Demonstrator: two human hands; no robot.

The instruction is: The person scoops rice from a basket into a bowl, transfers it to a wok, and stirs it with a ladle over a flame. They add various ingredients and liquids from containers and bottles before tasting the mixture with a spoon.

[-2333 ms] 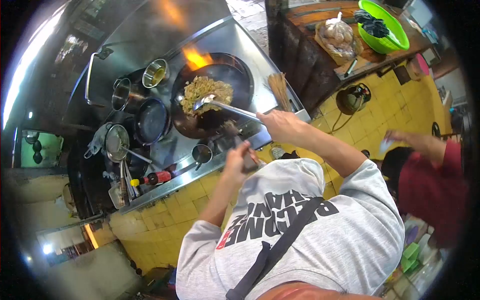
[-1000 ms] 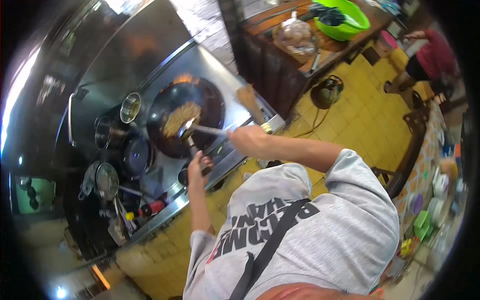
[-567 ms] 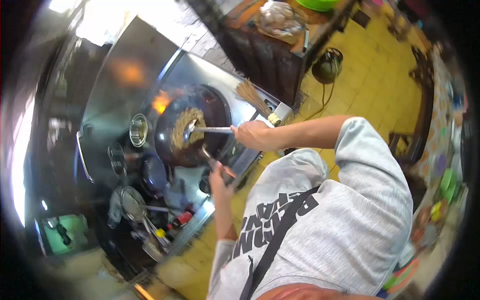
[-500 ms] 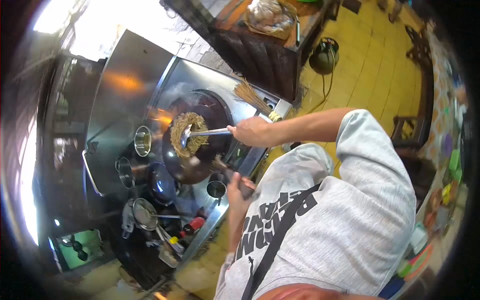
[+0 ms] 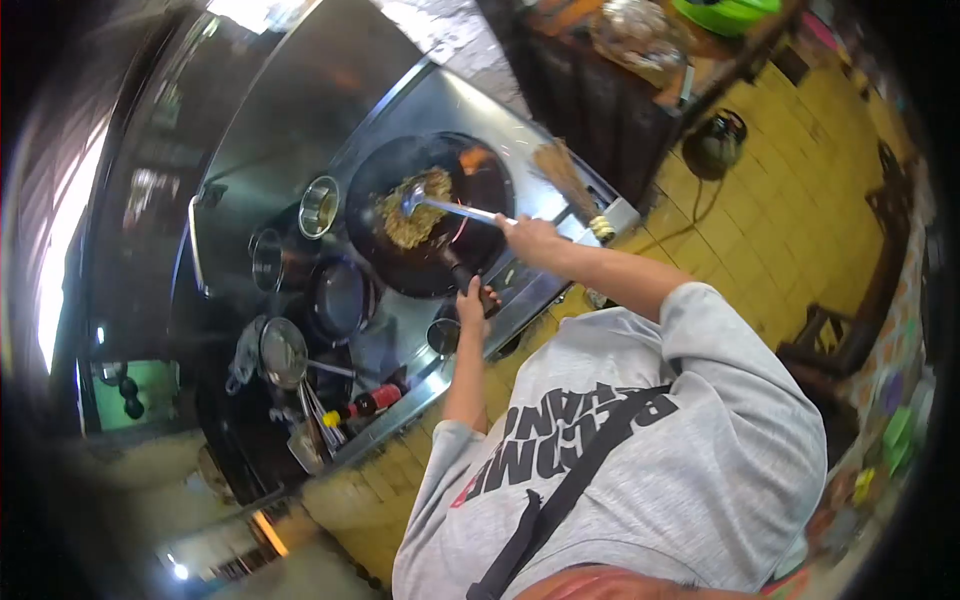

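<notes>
A black wok (image 5: 470, 195) sits on the steel stove, with a heap of brown noodles (image 5: 412, 212) in its left half. My left hand (image 5: 472, 300) is closed around the wok handle at the near rim. My right hand (image 5: 527, 236) grips the long handle of a metal spatula (image 5: 432, 203), whose blade rests on the noodles. An orange flame glows at the wok's far rim.
Left of the wok stand a small steel pot (image 5: 319, 206), a dark pan (image 5: 340, 298), a strainer (image 5: 284, 352) and sauce bottles (image 5: 365, 404). A straw brush (image 5: 566, 180) lies on the stove's right side. A wooden table and a gas cylinder (image 5: 715, 140) stand beyond on the yellow tiled floor.
The view has swung and tilted. The wok has been shaken, its handle pulled and pushed by my left hand, while the spatula keeps stirring the noodles. The person in red is out of view.
</notes>
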